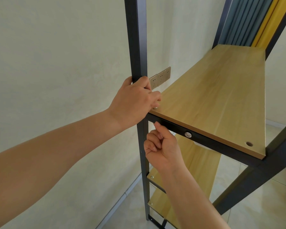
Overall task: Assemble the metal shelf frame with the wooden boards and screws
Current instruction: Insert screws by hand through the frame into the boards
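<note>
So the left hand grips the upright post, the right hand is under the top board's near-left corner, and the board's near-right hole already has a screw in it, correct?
Not quite. In the head view the near-right hole is empty. The left hand does grip the post, and the right hand is under the board.

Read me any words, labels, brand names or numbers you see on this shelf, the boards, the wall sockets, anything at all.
No readable text anywhere in view.
Wall sockets: only pin holes, no lettering visible.
Top wooden board: plain grain, no label.
Metal post and front rail: bare black paint, no markings.
Bolt head on the rail: too small to show any stamp.
</note>
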